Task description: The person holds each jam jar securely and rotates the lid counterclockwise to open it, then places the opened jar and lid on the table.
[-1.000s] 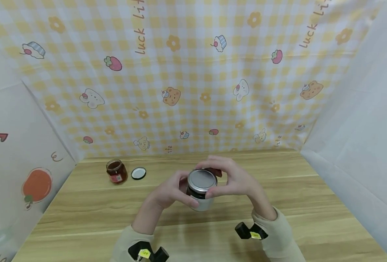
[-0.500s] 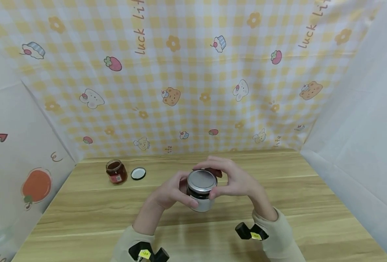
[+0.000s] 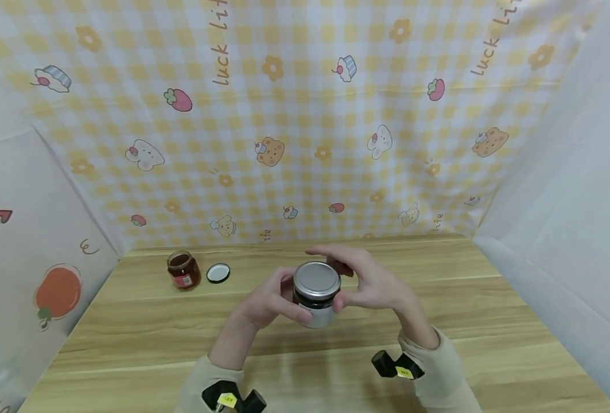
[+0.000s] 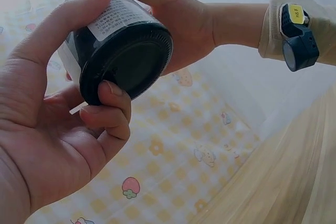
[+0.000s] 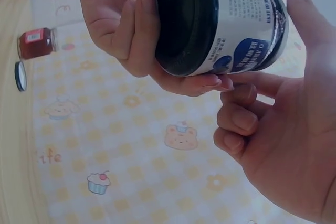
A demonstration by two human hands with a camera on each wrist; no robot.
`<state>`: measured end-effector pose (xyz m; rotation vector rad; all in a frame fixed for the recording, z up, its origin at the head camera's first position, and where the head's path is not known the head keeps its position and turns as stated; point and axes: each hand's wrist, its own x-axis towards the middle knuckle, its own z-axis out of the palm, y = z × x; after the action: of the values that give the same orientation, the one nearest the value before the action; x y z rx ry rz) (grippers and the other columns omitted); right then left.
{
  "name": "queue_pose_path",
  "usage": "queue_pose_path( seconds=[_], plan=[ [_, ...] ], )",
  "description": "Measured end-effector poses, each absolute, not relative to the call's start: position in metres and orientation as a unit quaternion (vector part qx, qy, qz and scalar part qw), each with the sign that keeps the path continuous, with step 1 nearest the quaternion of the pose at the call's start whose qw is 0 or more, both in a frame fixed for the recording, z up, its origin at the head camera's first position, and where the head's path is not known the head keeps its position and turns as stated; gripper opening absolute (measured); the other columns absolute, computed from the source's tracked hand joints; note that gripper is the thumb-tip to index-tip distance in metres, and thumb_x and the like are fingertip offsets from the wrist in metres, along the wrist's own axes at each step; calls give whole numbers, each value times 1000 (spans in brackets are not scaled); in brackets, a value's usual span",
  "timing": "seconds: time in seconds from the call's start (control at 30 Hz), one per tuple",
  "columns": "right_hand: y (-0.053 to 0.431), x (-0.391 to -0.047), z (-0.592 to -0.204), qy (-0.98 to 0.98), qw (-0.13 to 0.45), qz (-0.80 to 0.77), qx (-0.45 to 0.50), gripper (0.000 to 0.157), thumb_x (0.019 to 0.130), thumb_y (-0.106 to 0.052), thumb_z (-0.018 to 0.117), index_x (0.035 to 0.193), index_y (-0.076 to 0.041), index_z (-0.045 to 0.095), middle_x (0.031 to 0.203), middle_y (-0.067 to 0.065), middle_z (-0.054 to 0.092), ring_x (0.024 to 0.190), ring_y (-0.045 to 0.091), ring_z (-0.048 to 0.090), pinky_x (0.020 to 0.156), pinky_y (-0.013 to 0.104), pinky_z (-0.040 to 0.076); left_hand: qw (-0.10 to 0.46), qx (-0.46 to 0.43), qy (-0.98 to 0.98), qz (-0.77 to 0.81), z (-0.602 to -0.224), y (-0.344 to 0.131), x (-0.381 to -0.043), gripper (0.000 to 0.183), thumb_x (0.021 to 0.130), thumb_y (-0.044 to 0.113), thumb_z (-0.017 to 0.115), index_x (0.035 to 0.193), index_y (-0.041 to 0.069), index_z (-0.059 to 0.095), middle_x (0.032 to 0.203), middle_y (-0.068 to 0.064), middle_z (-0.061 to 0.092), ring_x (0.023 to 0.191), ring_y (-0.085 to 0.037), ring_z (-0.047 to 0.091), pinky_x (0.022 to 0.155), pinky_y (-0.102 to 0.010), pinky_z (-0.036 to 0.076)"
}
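Note:
In the head view a glass jar [image 3: 319, 314] with a silver lid [image 3: 317, 279] is held up over the table. My left hand [image 3: 269, 299] grips it from the left, thumb across the white label and, in the left wrist view, fingertips curled at its dark base [image 4: 134, 64]. My right hand [image 3: 370, 280] is around the lid's right side, with a gap between its index finger and the lid. In the right wrist view the right thumb [image 5: 310, 11] stands apart from the lid rim, and the other fingers are bent below the jar.
On the wooden table [image 3: 155, 327], at the back left, stands an uncapped jar [image 3: 184, 272] with dark red contents. Beside it a dark-rimmed lid [image 3: 218, 273] lies white side up. A checked curtain [image 3: 305, 189] hangs along the back edge, with white sheets at both sides.
The right hand's index finger and thumb have drawn away from the lid, which they touched earlier. The jar has risen slightly in the left hand. The open jar and loose lid have stayed put.

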<state>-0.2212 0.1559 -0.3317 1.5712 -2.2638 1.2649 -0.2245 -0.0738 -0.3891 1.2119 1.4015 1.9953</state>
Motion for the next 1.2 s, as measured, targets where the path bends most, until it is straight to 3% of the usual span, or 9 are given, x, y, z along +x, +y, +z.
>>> queue_pose_path(
  seconds=[0.1, 0.2, 0.37, 0.5, 0.7, 0.83, 1.0, 1.2],
  plan=[
    [159, -222, -331, -753, 90, 416, 502, 94, 84, -74, 54, 142, 0, 52, 79, -7, 45, 66, 10, 38, 60, 26, 35, 189, 423, 517, 720, -387, -74, -223, 42, 81, 17, 85, 120, 17, 71, 114, 0, 70, 104, -15, 62, 97, -31, 47],
    [162, -223, -329, -767, 129, 406, 480, 87, 87, -72, 55, 139, -2, 55, 77, -8, 38, 63, 12, 34, 59, 28, 32, 172, 393, 542, 722, -384, -73, -221, 46, 80, 16, 86, 122, 12, 69, 116, -4, 69, 105, -19, 62, 97, -34, 48],
    [167, -223, -327, -791, 158, 390, 443, 78, 91, -68, 59, 137, -5, 58, 77, -7, 39, 64, 13, 36, 58, 32, 32, 149, 332, 584, 726, -378, -71, -216, 56, 78, 12, 87, 128, 2, 64, 117, -10, 69, 100, -22, 64, 88, -35, 53],
    [168, -224, -328, -812, 150, 379, 419, 73, 91, -63, 64, 139, -8, 57, 77, -7, 40, 64, 12, 37, 59, 29, 33, 113, 278, 624, 722, -374, -68, -213, 60, 77, 11, 88, 131, 4, 64, 119, -12, 68, 99, -25, 65, 85, -35, 54],
    [166, -225, -332, -840, 154, 351, 383, 70, 87, -54, 75, 138, -11, 58, 78, -7, 43, 68, 10, 40, 62, 28, 35, 35, 215, 680, 700, -374, -62, -210, 62, 75, 13, 90, 132, 22, 67, 127, -4, 65, 105, -27, 64, 88, -40, 52],
    [162, -226, -333, -857, 174, 327, 359, 70, 84, -54, 78, 137, -11, 60, 79, -7, 45, 72, 11, 43, 66, 31, 37, -38, 199, 714, 670, -373, -57, -208, 64, 73, 17, 93, 131, 27, 67, 123, 0, 66, 98, -23, 64, 83, -36, 53],
    [158, -225, -335, -866, 192, 314, 339, 69, 85, -53, 78, 136, -10, 61, 81, -4, 48, 75, 12, 45, 67, 32, 39, -135, 186, 744, 628, -375, -52, -207, 67, 70, 18, 95, 131, 21, 68, 115, 0, 68, 91, -20, 61, 73, -29, 53],
    [154, -225, -339, -862, 208, 312, 341, 68, 86, -56, 76, 133, -9, 61, 82, -3, 49, 75, 14, 47, 65, 30, 41, -196, 176, 762, 591, -378, -48, -207, 68, 67, 19, 96, 129, 12, 68, 118, -4, 67, 103, -20, 63, 80, -35, 56]
  ],
)
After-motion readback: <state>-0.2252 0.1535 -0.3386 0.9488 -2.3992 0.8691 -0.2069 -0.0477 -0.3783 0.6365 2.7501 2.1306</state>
